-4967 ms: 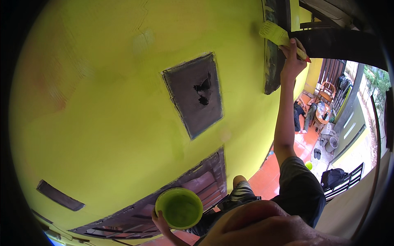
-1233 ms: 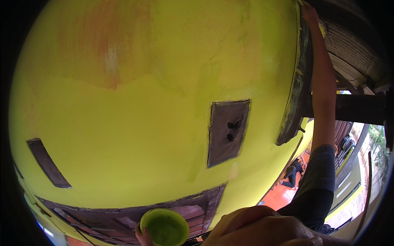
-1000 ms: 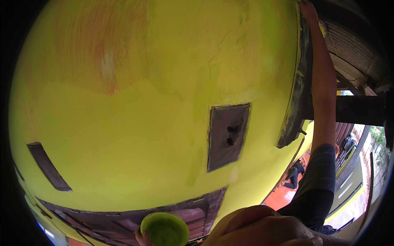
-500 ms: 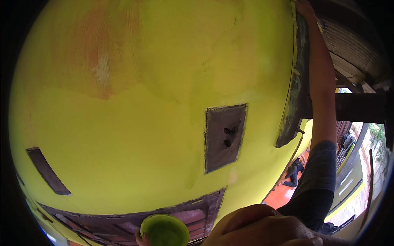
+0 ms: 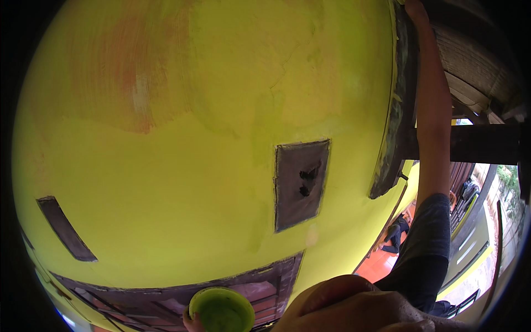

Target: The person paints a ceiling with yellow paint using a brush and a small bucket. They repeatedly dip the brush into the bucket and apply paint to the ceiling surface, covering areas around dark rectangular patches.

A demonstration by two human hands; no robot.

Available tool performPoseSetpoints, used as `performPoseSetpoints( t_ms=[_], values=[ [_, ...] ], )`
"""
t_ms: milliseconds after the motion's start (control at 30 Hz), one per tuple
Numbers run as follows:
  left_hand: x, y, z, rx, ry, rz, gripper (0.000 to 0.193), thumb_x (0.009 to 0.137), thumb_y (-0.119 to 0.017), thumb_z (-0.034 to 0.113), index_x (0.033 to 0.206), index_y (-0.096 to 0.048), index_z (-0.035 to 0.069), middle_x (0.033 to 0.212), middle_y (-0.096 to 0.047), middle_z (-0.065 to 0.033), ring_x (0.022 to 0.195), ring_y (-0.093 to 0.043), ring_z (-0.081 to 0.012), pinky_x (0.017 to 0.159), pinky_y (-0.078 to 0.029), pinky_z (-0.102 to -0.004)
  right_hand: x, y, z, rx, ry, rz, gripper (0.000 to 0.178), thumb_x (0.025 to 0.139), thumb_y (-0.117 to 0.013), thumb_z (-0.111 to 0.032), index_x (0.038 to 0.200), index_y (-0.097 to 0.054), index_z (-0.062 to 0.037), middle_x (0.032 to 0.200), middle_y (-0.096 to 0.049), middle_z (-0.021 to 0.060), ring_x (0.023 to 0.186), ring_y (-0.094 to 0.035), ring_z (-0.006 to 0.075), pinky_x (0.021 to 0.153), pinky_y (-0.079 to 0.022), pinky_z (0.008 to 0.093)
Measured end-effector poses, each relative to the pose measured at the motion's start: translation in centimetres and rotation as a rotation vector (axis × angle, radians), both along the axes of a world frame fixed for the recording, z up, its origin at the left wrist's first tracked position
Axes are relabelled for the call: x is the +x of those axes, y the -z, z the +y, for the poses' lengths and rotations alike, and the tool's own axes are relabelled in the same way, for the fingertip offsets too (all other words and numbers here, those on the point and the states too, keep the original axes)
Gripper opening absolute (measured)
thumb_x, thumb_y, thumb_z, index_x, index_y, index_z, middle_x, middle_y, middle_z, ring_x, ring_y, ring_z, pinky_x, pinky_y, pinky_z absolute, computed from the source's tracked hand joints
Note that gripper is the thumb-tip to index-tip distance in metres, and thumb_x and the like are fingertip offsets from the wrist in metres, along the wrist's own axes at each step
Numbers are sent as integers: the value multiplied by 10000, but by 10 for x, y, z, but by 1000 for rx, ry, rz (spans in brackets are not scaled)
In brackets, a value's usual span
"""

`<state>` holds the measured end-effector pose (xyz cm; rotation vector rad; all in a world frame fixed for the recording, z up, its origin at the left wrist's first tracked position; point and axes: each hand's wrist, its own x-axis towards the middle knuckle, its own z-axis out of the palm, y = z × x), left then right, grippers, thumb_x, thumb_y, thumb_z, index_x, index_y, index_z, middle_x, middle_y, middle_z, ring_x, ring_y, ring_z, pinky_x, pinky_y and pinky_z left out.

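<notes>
At the bottom edge, my left hand [image 5: 192, 322] grips the side of a green bowl [image 5: 224, 311]; only a few fingers show. The bowl's inside is coated yellow-green, and a darker green fills its bottom. My right arm stretches up along the right side, with my right hand [image 5: 416, 12] cut off by the top edge beside a long dark trim board [image 5: 399, 105]. Its fingers are mostly out of the picture, so what it holds is hidden. A large yellow-green wall [image 5: 182, 177] stands before me, with reddish streaks and a pale patch at upper left.
Set in the wall are a dark rectangular panel [image 5: 301, 185] with two black marks and a narrow dark strip [image 5: 66, 229]. Below runs a dark window frame [image 5: 149, 301]. A dark beam [image 5: 487, 145] crosses behind my arm. Another person [image 5: 395, 235] sits low on an orange floor [image 5: 377, 266].
My right hand has shifted slightly down and to the right at the top edge. The wall has moved slightly in view. The bowl stays in my left hand.
</notes>
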<state>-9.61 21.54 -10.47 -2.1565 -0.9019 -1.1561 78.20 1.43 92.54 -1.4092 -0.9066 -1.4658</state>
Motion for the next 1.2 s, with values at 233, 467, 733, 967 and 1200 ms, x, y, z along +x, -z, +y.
performPoseSetpoints(
  t_ms=[233, 467, 733, 967, 1200],
  values=[
    [18, -22, -34, -1062, 121, -908, 491, 982, -701, 297, 1373, -604, 16, 1313, -664, -187, 1175, -613, -308, 1003, -491, -422, -15, 13, 10, 64, 27, -117, 290, 921, -582, -149, 1122, -784, -94, 969, -768, 148, 884, -705, 321, 815, -535, 474],
    [7, -22, -10, -172, -13, -131, 500, 978, -701, 296, 1364, -608, -8, 1306, -665, -202, 1179, -619, -307, 1015, -489, -416, -72, 63, 46, 229, 274, -208, 330, 961, -570, -172, 1230, -753, -117, 1028, -763, 173, 913, -723, 251, 828, -555, 415],
    [26, -39, -39, -1083, 20, -920, 525, 970, -699, 319, 1375, -606, -1, 1334, -660, -210, 1209, -620, -329, 1036, -485, -432, -67, 54, 21, 14, -60, 11, 346, 964, -565, -163, 1258, -740, -110, 1090, -767, 119, 961, -704, 253, 887, -530, 421],
    [3, 8, -6, 9, -162, 25, 534, 958, -708, 300, 1393, -596, 10, 1356, -647, -206, 1226, -610, -331, 1040, -481, -431, -84, 65, 6, 15, -146, 90, 351, 950, -567, -175, 1238, -749, -89, 1135, -766, 141, 1022, -703, 268, 944, -514, 424],
    [10, -7, -14, -374, -132, -289, 530, 957, -711, 289, 1400, -594, 23, 1362, -643, -202, 1227, -604, -325, 1039, -480, -424, -159, 76, 9, -62, -168, -109, 349, 977, -550, -176, 1260, -733, -84, 1137, -763, 162, 980, -732, 299, 896, -542, 409]
  ],
)
